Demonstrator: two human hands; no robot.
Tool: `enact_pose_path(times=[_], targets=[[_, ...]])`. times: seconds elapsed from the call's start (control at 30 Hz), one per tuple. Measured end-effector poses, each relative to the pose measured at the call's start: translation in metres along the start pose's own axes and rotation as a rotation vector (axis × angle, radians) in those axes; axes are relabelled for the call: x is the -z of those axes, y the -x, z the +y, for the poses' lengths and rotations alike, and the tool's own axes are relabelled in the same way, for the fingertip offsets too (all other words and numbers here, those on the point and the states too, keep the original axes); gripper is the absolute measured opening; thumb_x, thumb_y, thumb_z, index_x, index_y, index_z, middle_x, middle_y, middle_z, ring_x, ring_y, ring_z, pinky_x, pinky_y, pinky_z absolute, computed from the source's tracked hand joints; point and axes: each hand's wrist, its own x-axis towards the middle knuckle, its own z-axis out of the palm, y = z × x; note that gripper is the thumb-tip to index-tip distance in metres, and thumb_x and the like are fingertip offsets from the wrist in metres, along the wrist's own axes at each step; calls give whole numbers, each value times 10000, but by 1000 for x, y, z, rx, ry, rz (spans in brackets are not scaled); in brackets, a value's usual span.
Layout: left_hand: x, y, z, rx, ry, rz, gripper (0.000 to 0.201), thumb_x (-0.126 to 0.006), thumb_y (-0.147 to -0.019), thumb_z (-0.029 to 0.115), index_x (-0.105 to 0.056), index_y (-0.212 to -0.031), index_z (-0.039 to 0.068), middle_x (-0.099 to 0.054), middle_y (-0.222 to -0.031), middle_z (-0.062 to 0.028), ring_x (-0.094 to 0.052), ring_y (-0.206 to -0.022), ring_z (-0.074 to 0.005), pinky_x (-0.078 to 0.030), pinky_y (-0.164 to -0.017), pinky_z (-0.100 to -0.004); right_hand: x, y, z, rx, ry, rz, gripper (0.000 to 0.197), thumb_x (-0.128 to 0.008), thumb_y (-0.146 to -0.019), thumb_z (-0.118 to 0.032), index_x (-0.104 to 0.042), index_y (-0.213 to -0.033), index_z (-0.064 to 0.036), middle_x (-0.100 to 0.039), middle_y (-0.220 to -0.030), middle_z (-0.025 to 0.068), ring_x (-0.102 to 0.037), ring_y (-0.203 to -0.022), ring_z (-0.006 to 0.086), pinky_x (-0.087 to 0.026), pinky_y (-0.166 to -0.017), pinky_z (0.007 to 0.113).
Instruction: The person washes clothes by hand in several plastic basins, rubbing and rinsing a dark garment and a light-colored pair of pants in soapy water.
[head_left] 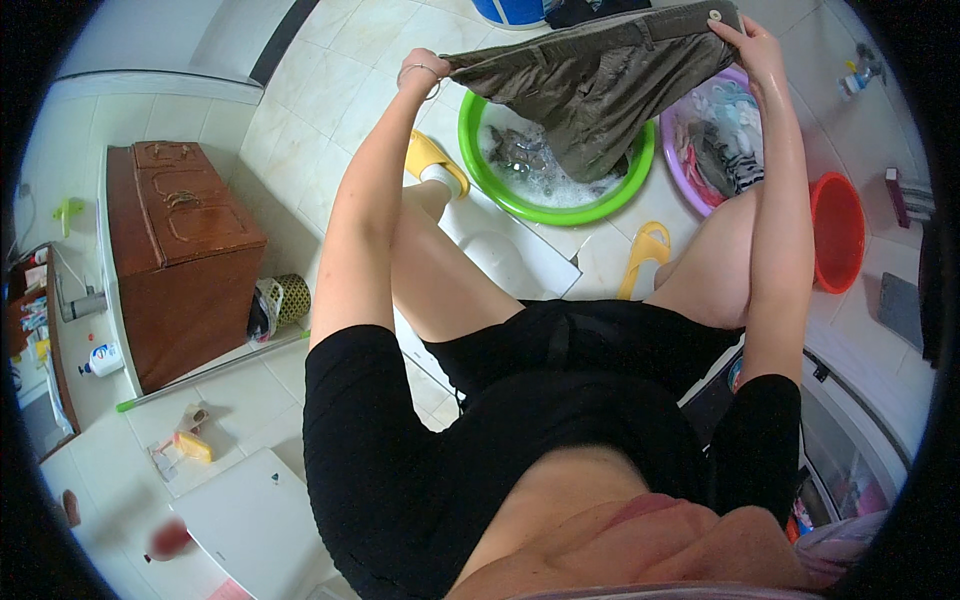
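Observation:
Stretched between my two hands by its waistband is a dark olive-brown pair of pants point(590, 90) with a light button at the right end. My left hand point(424, 68) grips the waistband's left end, a thin bracelet at the wrist. My right hand point(752, 50) pinches the other end beside the button. The pants' lower part hangs over a green basin point(560, 214) of sudsy water point(505, 178), in which dark cloth lies partly under foam. Where the pants' lowest edge meets the water I cannot tell.
Right of the green basin stands a purple basin point(676, 172) of mixed clothes point(722, 125), then a red bucket point(838, 232). Yellow slippers point(645, 255) are on my feet. A brown wooden cabinet point(190, 270) is at left, with a patterned basket point(290, 298) beside it. A blue bucket point(510, 12) stands at the far edge.

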Motion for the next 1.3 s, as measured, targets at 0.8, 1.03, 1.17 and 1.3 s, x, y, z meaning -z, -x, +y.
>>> enact_pose_path(times=[0.8,1.03,1.17,1.3], targets=[[-34,102,110,-878,775,-637,713,-724,-605,223,-376,-1198,37,-504,-1117,-105,-450,-1038,-194,-331,-909,-292,-91,71,-91,161,-101,-374,178,-618,-624,-41,-601,-801,-31,-585,-721,-4,-524,-631,74,-425,-601,215],[-15,105,112,-608,861,-557,429,-662,-700,322,-564,-1002,33,-588,-939,-44,-530,-858,-110,-408,-781,-255,-96,59,-84,116,-171,-383,167,-618,-649,-54,-600,-814,-37,-589,-732,4,-528,-634,79,-422,-604,211],[-12,107,106,-497,889,-575,488,-604,-724,423,-567,-983,10,-592,-919,-54,-545,-831,-125,-431,-742,-259,-85,47,-67,101,-104,-349,160,-611,-708,-122,-595,-843,-36,-593,-748,25,-540,-633,88,-434,-600,224],[-20,106,91,-429,717,-441,576,-541,-725,522,-571,-926,-17,-584,-849,-80,-540,-752,-145,-436,-668,-273,-94,38,-33,-14,110,-433,329,-668,-680,-282,-601,-876,-27,-593,-789,26,-537,-686,97,-420,-631,225]])
